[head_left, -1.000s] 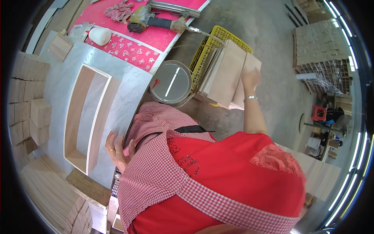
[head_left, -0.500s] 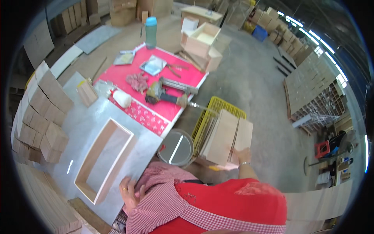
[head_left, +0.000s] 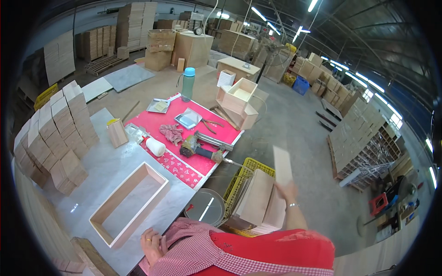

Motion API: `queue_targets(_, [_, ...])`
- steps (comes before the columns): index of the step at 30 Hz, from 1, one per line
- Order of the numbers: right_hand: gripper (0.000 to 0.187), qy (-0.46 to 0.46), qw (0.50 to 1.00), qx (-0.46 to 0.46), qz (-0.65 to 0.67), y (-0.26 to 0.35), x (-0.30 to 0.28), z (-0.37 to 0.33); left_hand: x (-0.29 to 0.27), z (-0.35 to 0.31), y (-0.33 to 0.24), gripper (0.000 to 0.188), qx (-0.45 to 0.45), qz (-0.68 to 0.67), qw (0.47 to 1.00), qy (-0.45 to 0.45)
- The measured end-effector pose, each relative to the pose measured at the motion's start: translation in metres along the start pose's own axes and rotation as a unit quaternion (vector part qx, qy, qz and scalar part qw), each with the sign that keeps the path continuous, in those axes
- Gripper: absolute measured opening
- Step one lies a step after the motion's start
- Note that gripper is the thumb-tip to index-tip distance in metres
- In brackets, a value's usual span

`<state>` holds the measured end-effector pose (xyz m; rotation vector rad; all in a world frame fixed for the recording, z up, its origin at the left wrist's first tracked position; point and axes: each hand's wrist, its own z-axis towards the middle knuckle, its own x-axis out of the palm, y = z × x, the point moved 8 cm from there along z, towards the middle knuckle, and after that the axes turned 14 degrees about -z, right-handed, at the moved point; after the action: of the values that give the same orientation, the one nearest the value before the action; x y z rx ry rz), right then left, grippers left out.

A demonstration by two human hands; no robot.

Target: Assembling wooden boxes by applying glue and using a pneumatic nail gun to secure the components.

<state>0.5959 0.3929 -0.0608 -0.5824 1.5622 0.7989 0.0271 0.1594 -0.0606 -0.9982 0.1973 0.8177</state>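
My right hand (head_left: 288,192) grips the lower end of a thin pale wooden board (head_left: 282,164), raised upright above a stack of boards. That stack of wooden boards (head_left: 256,195) stands in a yellow plastic crate (head_left: 248,166) beside the table. My left hand (head_left: 154,244) rests at the near table edge, its fingers loosely bent and holding nothing. Just beyond it, a rectangular wooden frame (head_left: 146,205) with open middle lies on the grey tabletop (head_left: 177,195).
A nail gun (head_left: 200,149), white bottle (head_left: 155,147), pliers (head_left: 212,125) and crumpled cloth (head_left: 171,134) lie on the pink sheet (head_left: 152,120). A blue-capped bottle (head_left: 188,85) stands at its far corner. Wooden blocks (head_left: 62,133) are piled at left. A round lidded bucket (head_left: 205,207) sits beside the crate.
My right hand has lifted one board from the crate's stack, up and away. My left hand stays by the table edge. The view has tilted up, showing more of the workshop.
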Motion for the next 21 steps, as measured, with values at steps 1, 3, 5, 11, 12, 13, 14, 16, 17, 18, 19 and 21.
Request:
queue_targets(1, [0.09, -0.014, 0.998, -0.051, 0.017, 0.032, -0.012, 0.003, -0.006, -0.002, 0.0, 0.019, -0.011, 0.005, 1.0, -0.013])
queue_targets(3, [0.097, -0.136, 0.961, -0.227, 0.082, 0.096, -0.022, 0.022, -0.011, -0.001, 0.003, 0.014, -0.025, 0.012, 0.999, -0.019])
queue_targets(5, [0.102, -0.146, 0.897, -0.408, 0.087, 0.191, -0.049, -0.011, -0.03, -0.028, 0.012, 0.01, -0.122, 0.007, 0.988, -0.098])
queue_targets(11, [0.105, 0.012, 0.613, -0.778, 0.139, 0.361, -0.084, -0.211, -0.085, -0.056, 0.002, 0.016, -0.305, 0.093, 0.919, -0.231])
queue_targets(12, [0.106, 0.025, 0.582, -0.806, 0.109, 0.371, -0.081, -0.232, -0.1, -0.058, -0.005, 0.02, -0.326, 0.086, 0.901, -0.272])
queue_targets(13, [0.107, 0.029, 0.553, -0.828, 0.084, 0.381, -0.076, -0.254, -0.11, -0.059, -0.007, 0.023, -0.287, 0.102, 0.908, -0.289])
queue_targets(14, [0.107, 0.059, 0.522, -0.846, 0.09, 0.392, -0.074, -0.28, -0.118, -0.056, -0.014, 0.023, -0.29, 0.119, 0.904, -0.291])
queue_targets(16, [0.107, 0.094, 0.458, -0.882, 0.06, 0.407, -0.07, -0.326, -0.134, -0.058, -0.026, 0.022, -0.314, 0.153, 0.886, -0.304])
queue_targets(17, [0.107, 0.098, 0.436, -0.894, 0.041, 0.41, -0.071, -0.339, -0.139, -0.057, -0.031, 0.02, -0.296, 0.16, 0.883, -0.328])
queue_targets(18, [0.107, 0.106, 0.422, -0.899, 0.041, 0.415, -0.07, -0.349, -0.144, -0.057, -0.036, 0.02, -0.276, 0.164, 0.881, -0.348])
queue_targets(19, [0.108, 0.103, 0.4, -0.91, 0.027, 0.419, -0.065, -0.36, -0.148, -0.058, -0.032, 0.02, -0.282, 0.171, 0.877, -0.35])
queue_targets(21, [0.112, 0.094, 0.363, -0.927, -0.003, 0.426, -0.054, -0.378, -0.151, -0.057, -0.021, 0.024, -0.297, 0.194, 0.877, -0.323])
